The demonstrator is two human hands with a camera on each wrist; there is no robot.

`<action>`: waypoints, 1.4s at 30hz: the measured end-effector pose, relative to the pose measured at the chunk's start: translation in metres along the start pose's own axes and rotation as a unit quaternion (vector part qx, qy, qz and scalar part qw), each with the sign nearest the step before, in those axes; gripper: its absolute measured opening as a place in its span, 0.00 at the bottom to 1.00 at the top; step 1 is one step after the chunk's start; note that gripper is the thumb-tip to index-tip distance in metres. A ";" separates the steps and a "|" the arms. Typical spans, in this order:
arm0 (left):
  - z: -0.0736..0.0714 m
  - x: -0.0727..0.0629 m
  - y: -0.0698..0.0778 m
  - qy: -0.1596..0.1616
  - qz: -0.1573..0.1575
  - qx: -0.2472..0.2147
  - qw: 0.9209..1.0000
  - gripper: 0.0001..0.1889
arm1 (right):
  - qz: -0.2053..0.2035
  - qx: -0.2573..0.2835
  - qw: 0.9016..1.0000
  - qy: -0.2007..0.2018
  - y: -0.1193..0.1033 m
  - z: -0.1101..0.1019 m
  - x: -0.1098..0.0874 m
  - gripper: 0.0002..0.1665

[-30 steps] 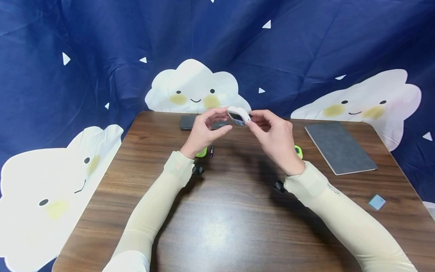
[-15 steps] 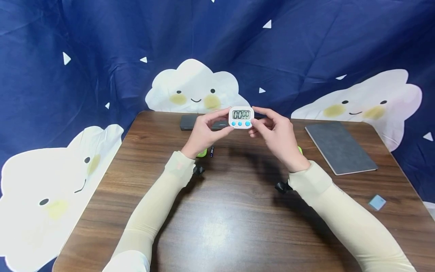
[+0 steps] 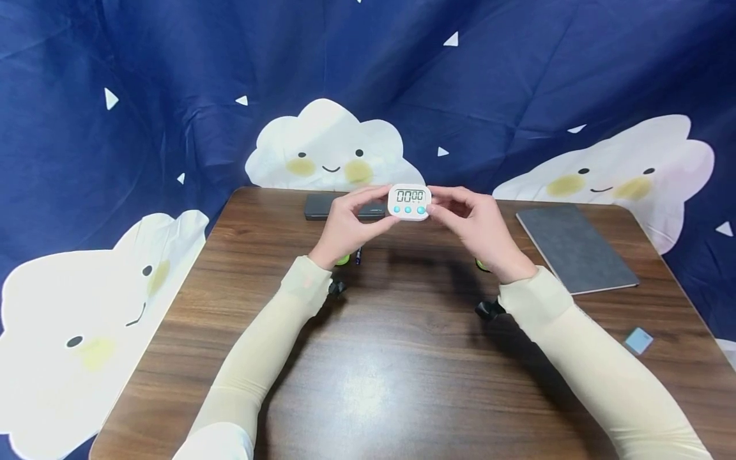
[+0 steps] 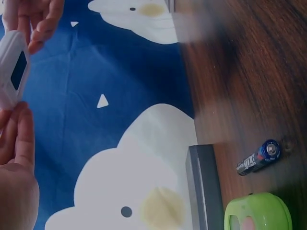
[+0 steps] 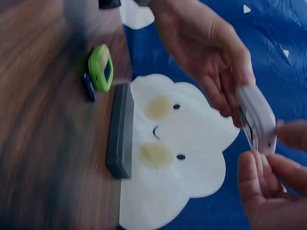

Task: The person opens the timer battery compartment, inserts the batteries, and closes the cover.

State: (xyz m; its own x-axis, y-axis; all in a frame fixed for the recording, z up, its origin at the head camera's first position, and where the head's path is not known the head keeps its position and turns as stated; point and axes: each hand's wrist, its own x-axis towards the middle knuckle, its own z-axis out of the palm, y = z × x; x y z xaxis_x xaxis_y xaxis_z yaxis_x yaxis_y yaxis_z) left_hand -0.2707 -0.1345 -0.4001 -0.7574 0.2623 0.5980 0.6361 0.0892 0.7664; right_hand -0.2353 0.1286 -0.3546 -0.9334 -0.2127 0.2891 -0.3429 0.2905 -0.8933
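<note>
A white digital timer [image 3: 409, 203] is held up above the table, its display reading 00 00 over a row of blue buttons. My left hand [image 3: 347, 223] pinches its left edge, fingers on top and thumb underneath. At the other edge my right hand [image 3: 477, 227] grips it, with the thumb beside the rightmost button. From the left wrist view the timer [image 4: 10, 72] appears side-on between the two hands. In the right wrist view my right hand [image 5: 276, 194] holds the timer's lower end, and its back [image 5: 259, 108] shows.
On the table, a dark case [image 3: 318, 206] lies behind the left hand. Nearby are a battery [image 4: 259, 157] and a green timer [image 4: 264, 213]. Another green item [image 3: 482, 265] is mostly hidden below the right hand. Rightward lie a grey notebook [image 3: 577, 249] and a small light-blue block [image 3: 638, 340].
The white timer has turned from a tilt to face the camera, then dropped slightly. Both hands stay on it; the right forearm has shifted a little right.
</note>
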 end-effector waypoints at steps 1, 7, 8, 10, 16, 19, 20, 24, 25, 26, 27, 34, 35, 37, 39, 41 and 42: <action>0.000 0.000 0.000 -0.001 -0.001 -0.006 1.000 0.28 | -0.007 -0.004 1.000 -0.002 0.001 -0.002 0.000 0.24; 0.000 -0.001 0.002 -0.011 -0.017 -0.017 1.000 0.26 | -0.036 0.001 0.999 -0.024 0.006 -0.007 0.000 0.30; 0.000 -0.001 0.002 -0.013 -0.018 -0.013 1.000 0.27 | -0.042 -0.005 0.999 -0.026 0.006 -0.007 0.000 0.31; -0.001 -0.001 0.002 -0.019 -0.021 -0.004 1.000 0.27 | -0.055 -0.026 0.998 -0.025 0.007 -0.006 -0.001 0.33; 0.000 0.000 0.000 -0.031 -0.026 0.016 0.999 0.27 | -0.063 -0.064 0.996 -0.024 0.011 -0.007 0.000 0.33; 0.002 -0.001 -0.003 -0.042 -0.032 0.040 0.998 0.26 | -0.054 -0.090 0.994 -0.039 0.014 -0.011 0.002 0.35; 0.003 -0.002 -0.005 -0.048 -0.036 0.052 0.997 0.26 | -0.044 -0.104 0.992 -0.049 0.016 -0.013 0.003 0.36; 0.006 -0.003 -0.011 -0.100 -0.069 0.110 0.986 0.27 | -0.011 -0.172 0.980 -0.098 0.030 -0.018 0.007 0.36; 0.008 -0.003 -0.014 -0.117 -0.079 0.129 0.981 0.27 | -0.003 -0.184 0.977 -0.109 0.037 -0.019 0.008 0.35; 0.010 -0.003 -0.017 -0.136 -0.089 0.149 0.975 0.27 | 0.002 -0.195 0.973 -0.119 0.043 -0.019 0.009 0.35; 0.012 -0.002 -0.020 -0.156 -0.097 0.168 0.968 0.27 | 0.003 -0.204 0.971 -0.127 0.051 -0.019 0.009 0.35; 0.030 -0.004 -0.038 -0.246 -0.146 0.242 0.927 0.23 | 0.036 -0.207 0.962 -0.176 0.091 -0.013 0.010 0.33; 0.032 -0.004 -0.038 -0.252 -0.150 0.250 0.923 0.22 | 0.040 -0.208 0.961 -0.179 0.094 -0.011 0.010 0.33; 0.035 -0.005 -0.040 -0.263 -0.155 0.267 0.914 0.21 | 0.048 -0.216 0.958 -0.182 0.099 -0.009 0.009 0.33; 0.039 -0.004 -0.041 -0.276 -0.159 0.280 0.905 0.21 | 0.060 -0.219 0.956 -0.188 0.102 -0.008 0.009 0.34; 0.042 -0.004 -0.041 -0.290 -0.164 0.291 0.897 0.21 | 0.071 -0.224 0.952 -0.196 0.104 -0.006 0.009 0.33; 0.043 -0.005 -0.041 -0.296 -0.167 0.295 0.893 0.22 | 0.075 -0.227 0.950 -0.200 0.105 -0.006 0.009 0.33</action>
State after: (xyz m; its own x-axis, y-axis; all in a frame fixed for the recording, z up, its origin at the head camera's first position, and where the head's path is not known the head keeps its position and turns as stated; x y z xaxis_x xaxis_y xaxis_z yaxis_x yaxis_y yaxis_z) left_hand -0.2872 -0.0979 -0.4445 -0.8196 0.5729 -0.0031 0.4887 0.7020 0.5180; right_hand -0.2802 0.1628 -0.4442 -0.8912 -0.4490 -0.0644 -0.3048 0.6980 -0.6480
